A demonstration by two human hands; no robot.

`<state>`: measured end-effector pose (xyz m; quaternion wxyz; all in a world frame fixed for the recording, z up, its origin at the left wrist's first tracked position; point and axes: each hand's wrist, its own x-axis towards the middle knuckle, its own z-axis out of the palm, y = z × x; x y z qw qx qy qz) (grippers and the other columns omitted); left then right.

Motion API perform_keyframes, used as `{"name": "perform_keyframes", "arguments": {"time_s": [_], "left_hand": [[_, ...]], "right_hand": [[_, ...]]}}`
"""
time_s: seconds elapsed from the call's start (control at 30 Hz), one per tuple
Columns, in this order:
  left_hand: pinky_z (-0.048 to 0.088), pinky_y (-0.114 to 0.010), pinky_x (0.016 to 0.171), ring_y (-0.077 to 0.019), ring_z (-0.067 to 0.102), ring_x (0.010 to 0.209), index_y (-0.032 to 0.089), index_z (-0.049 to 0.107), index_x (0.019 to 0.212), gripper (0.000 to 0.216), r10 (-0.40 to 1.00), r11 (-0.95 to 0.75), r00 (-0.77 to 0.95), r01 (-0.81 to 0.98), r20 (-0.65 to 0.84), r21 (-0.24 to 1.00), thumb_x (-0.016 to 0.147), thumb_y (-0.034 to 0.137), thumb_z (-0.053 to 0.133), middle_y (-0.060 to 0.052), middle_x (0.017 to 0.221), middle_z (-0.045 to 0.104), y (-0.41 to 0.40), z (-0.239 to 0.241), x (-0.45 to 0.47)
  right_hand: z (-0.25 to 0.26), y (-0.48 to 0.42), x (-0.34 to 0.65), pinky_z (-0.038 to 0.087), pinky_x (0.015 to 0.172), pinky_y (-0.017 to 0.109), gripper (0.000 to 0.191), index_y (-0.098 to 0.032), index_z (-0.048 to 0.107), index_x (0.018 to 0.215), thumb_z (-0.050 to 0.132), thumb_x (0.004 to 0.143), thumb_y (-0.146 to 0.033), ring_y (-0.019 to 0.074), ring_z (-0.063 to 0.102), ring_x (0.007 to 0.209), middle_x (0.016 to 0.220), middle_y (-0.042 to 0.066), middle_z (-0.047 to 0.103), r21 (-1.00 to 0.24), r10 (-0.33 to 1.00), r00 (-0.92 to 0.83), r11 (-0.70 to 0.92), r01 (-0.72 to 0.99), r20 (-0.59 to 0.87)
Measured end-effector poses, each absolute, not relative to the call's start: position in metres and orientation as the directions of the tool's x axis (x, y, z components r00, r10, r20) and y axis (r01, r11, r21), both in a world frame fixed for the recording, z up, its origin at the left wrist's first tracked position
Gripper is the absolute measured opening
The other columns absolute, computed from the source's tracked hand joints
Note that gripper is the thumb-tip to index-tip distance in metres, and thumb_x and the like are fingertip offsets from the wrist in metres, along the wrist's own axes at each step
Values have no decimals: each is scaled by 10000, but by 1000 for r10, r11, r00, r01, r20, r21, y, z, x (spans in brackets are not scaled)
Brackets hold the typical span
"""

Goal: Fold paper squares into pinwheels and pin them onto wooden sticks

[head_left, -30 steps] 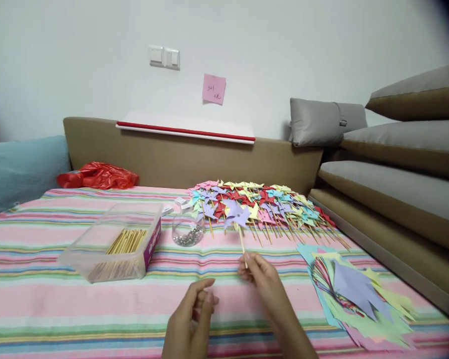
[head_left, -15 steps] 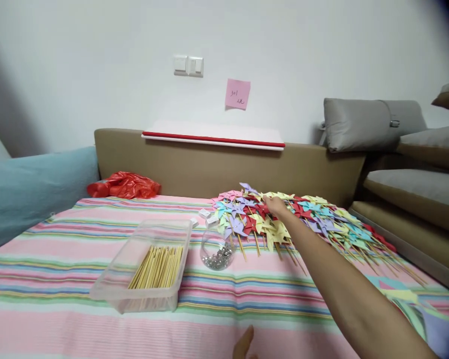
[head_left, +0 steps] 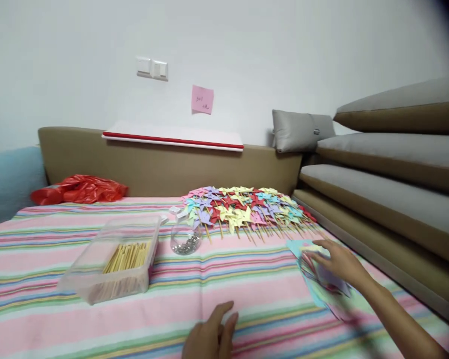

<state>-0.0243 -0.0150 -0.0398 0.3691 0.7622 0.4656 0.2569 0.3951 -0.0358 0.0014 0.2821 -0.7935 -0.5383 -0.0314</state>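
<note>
Facing a pale wall [head_left: 243,45] and, below it, a striped cloth [head_left: 134,331]. Looking across to a brown backrest [head_left: 164,169]. Seeing stacked cushions [head_left: 389,184] along the right, a blue armrest [head_left: 11,182] at the far left. Viewing many pinwheels [head_left: 239,217], heaped near the backrest in red, yellow, purple, pink and blue. Noting a red-edged board [head_left: 172,135] lying along the backrest's top. Finding a clear box [head_left: 93,254] at the left, holding sticks [head_left: 129,257], with a red bag [head_left: 88,190] behind it. Having loose paper [head_left: 335,299] at the right, nearer than the pinwheels. Hovering the right hand [head_left: 335,260] over that paper, parting thumb and forefinger; leaving contact with the sheets impossible to tell. Holding the left hand [head_left: 211,335] at the cloth's near side, thumb and forefinger spreading apart, other fingers curling. Spotting a bowl [head_left: 179,232] of silver bits [head_left: 187,246] between box and pinwheels. Seeing a pink note [head_left: 202,99] and white switches [head_left: 152,69] on the wall.
</note>
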Motion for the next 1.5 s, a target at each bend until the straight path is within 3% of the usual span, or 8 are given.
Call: {"name": "perform_keyframes", "arguments": {"time_s": [0.3, 0.53, 0.77, 0.97, 1.1, 1.23, 1.37, 1.5], "left_hand": [[486, -375, 817, -311, 721, 1004, 206, 595, 1325, 426, 773, -572, 633, 672, 37, 470, 1022, 354, 335, -121, 1060, 774, -33, -23, -14], [488, -433, 945, -325, 668, 1147, 169, 523, 1417, 482, 683, -669, 730, 613, 22, 421, 1004, 376, 383, -158, 1276, 699, -33, -43, -14], [478, -442, 950, -338, 656, 1164, 185, 508, 1431, 502, 666, -682, 746, 594, 27, 426, 1007, 416, 370, -151, 1312, 681, -31, -44, -14], [480, -413, 917, -325, 669, 1115, 196, 523, 1418, 523, 683, -627, 728, 542, 60, 560, 992, 480, 413, -147, 1254, 703, -30, -37, -17], [454, -405, 976, -292, 645, 1117, 212, 608, 1329, 540, 778, -478, 608, 408, 159, 778, 988, 573, 395, -122, 1245, 700, -27, -28, -17], [481, -425, 949, -298, 659, 1070, 171, 647, 1280, 773, 908, -53, 418, 40, 31, 998, 952, 735, 233, -144, 1206, 716, -17, -17, -26], [497, -402, 924, -309, 665, 1096, 159, 636, 1315, 784, 890, 227, 455, -360, -42, 905, 912, 767, 350, -136, 1217, 725, -14, -1, -47], [506, -312, 817, -265, 685, 1005, 161, 663, 1257, 545, 896, 170, 444, -319, -11, 932, 854, 525, 708, -104, 1160, 750, -19, 7, -62]], "right_hand": [[-38, -122, 423, 532, 943, 435, 576, -166, 651, 1314, 595, 826, -467, 338, 699, 1125, 1224, 155, 741, -377, 867, 373, -241, 894, 330], [-42, -133, 420, 532, 913, 431, 330, -225, 788, 946, 593, 808, -453, 322, 736, 972, 1029, 112, 803, -424, 843, 341, -152, 893, 416], [-12, -135, 403, 408, 1026, 547, 343, -158, 734, 872, 558, 768, -434, 397, 660, 1047, 1043, 211, 760, -594, 519, 583, -168, 787, 625], [39, -113, 340, 407, 1019, 490, 391, -167, 646, 1015, 553, 840, -503, 328, 618, 1057, 1094, 179, 694, -829, 277, 790, 46, 558, 547], [38, -76, 249, 509, 892, 386, 328, -235, 605, 939, 571, 858, -551, 237, 643, 960, 1011, 73, 700, -929, 536, 760, 252, 272, 368], [23, -51, 158, 574, 707, 387, 361, -208, 665, 870, 689, 772, -555, 257, 693, 837, 901, 82, 739, -975, 874, 460, 212, -71, 156], [19, -52, 117, 550, 674, 325, 313, -208, 704, 876, 759, 780, -500, 197, 662, 719, 818, 46, 732, -950, 983, 182, 71, -304, 15], [17, -49, 114, 499, 672, 259, 271, -207, 737, 845, 811, 755, -452, 156, 619, 707, 786, 10, 717, -938, 993, 113, 23, -345, -17]]}}
